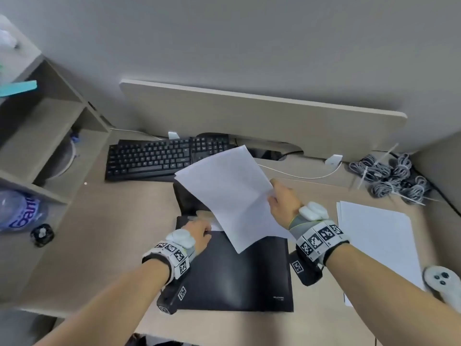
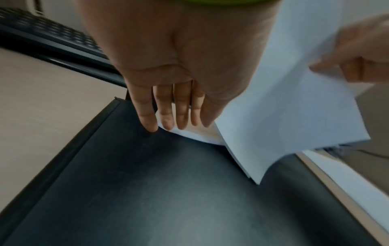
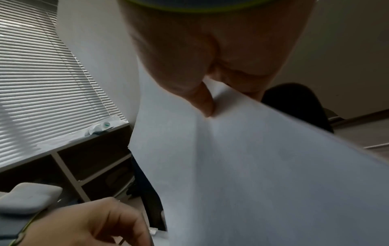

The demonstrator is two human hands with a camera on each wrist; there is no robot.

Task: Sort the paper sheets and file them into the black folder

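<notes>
Your right hand (image 1: pixel 283 199) pinches a thin sheaf of paper sheets (image 1: pixel 232 196) at its edge, thumb on top, tilted above the black folder (image 1: pixel 239 273). I'd judge it light and floppy, so it will sag and fan; grip the long edge near the middle. Your left hand (image 1: pixel 199 232) has straight fingers (image 2: pixel 166 114) on the folder's far-left corner, touching a white sheet there. The folder looks matte, flat and stiffer. Right of it, a paper stack (image 1: pixel 379 243) lies on the wood-grain bench (image 1: pixel 104 240).
</notes>
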